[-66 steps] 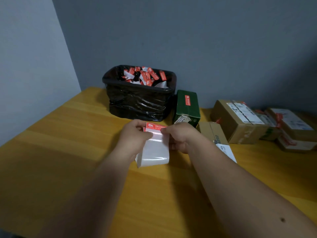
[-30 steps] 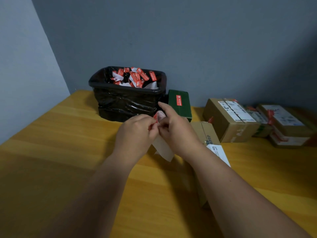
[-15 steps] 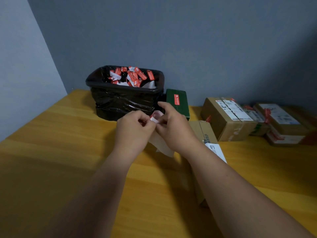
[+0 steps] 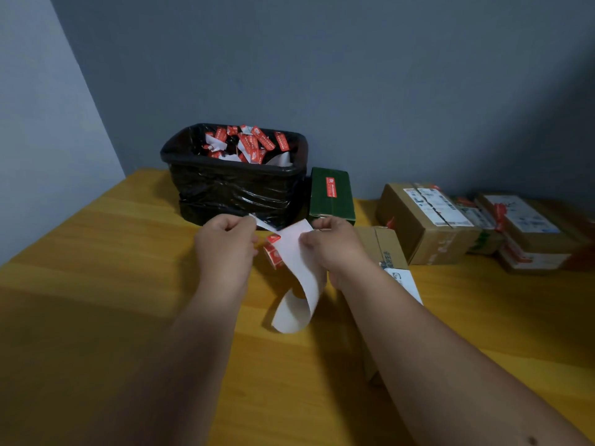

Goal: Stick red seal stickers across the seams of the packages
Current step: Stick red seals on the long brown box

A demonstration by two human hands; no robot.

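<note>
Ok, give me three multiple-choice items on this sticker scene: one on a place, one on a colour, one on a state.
1. Where does the green box stand?
A. right beside the black bin
B. on top of the brown boxes
C. inside the bin

2. What colour is the seal sticker between the hands?
A. blue
B. red
C. yellow

3. What is the right hand doing?
A. lying flat on the table
B. pinching the white backing strip
C. gripping a brown box

Answers:
1 A, the box sits against the bin's side at the wall.
2 B, it shows red next to the white strip.
3 B, thumb and fingers close on the strip's upper end, while the left hand pinches a peeled piece.
</note>
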